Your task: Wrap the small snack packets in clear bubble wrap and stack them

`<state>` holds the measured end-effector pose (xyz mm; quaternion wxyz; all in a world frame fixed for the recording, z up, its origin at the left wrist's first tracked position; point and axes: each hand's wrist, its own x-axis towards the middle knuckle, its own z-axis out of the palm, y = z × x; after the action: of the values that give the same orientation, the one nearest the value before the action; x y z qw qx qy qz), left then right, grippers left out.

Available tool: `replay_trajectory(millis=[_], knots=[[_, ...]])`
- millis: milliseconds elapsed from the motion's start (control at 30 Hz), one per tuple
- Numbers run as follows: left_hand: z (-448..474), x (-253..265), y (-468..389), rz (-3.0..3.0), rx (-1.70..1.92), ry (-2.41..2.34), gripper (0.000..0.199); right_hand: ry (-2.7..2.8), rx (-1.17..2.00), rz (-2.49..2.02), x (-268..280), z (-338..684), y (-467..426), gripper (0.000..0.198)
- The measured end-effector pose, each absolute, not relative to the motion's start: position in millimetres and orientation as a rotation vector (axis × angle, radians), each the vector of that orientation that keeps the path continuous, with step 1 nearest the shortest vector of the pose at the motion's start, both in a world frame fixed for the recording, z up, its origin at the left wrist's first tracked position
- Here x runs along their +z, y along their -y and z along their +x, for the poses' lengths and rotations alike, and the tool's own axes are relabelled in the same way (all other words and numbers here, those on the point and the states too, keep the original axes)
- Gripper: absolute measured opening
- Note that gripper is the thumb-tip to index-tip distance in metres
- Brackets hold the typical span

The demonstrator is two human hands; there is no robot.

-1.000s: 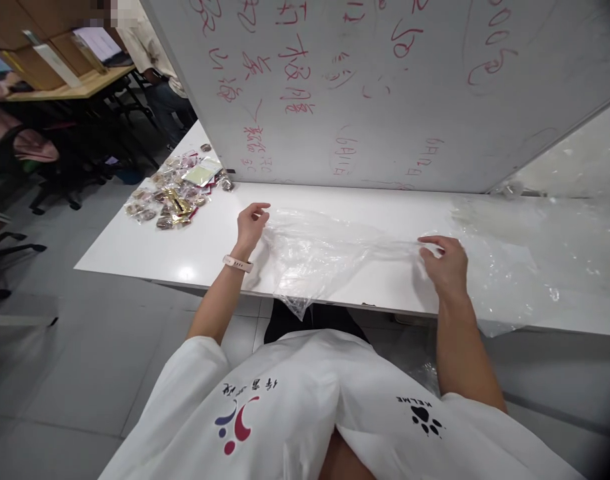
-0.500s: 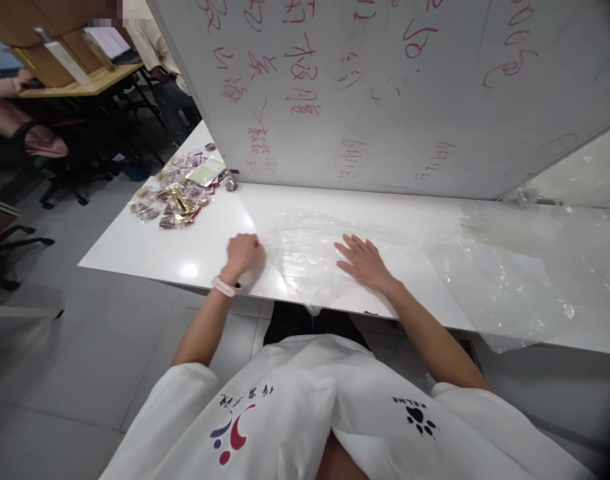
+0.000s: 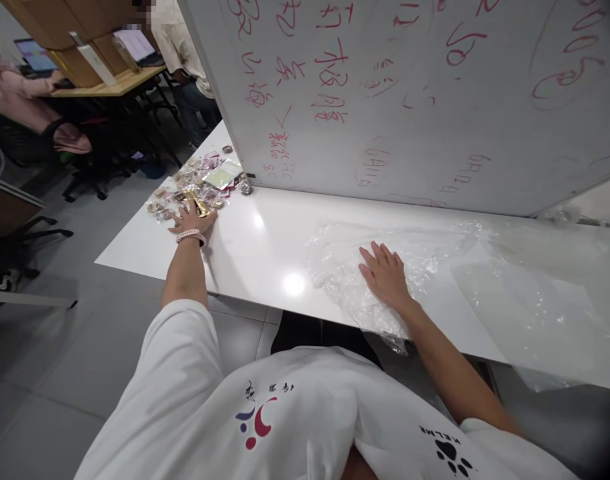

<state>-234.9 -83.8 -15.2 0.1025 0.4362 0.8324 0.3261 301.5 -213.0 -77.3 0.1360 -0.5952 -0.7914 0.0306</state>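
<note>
So the film is out on the bench, crumpled, right hand flat on it, fingers apart. No packets on it that I see; they're piled left, under the left hand (can't tell if that grip's closed).

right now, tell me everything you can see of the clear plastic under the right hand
The clear plastic is thin, colourless and filmy, crumpled, its creases catching the light. It lies on the white table, with its near end hanging over the front edge. The right hand rests spread, palm-down, on it. At its right it nears other clear sheeting; whether they join cannot be told.
</note>
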Motion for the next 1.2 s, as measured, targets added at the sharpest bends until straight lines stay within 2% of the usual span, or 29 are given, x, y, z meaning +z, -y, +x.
replay_trajectory(millis=[100,200,267,400,533,767,1000,1200], knots=[[-234,-27,94,1.353,0.988,-2.382,0.089,2.326,0.055,-1.739,-80,302,216,0.057],[-210,-39,121,1.581,0.827,-2.372,0.082,2.341,0.067,-1.737,-78,306,214,0.057],[-183,-45,143,1.706,0.736,-2.343,0.084,2.347,0.086,-1.710,-77,306,213,0.057],[-127,-53,173,1.836,0.806,-2.154,0.104,2.466,0.158,-1.548,-78,311,216,0.057],[-108,-53,175,1.923,0.815,-1.948,0.107,2.645,0.256,-1.329,-72,336,218,0.054],[-139,-40,163,2.027,0.448,-1.961,0.072,2.596,0.211,-1.573,-69,371,237,0.052],[-171,-42,168,1.980,0.582,-2.131,0.046,2.437,0.115,-1.606,-81,343,266,0.054],[-195,-35,173,1.558,0.939,-2.425,0.041,2.492,0.087,-1.490,-84,346,261,0.054]])
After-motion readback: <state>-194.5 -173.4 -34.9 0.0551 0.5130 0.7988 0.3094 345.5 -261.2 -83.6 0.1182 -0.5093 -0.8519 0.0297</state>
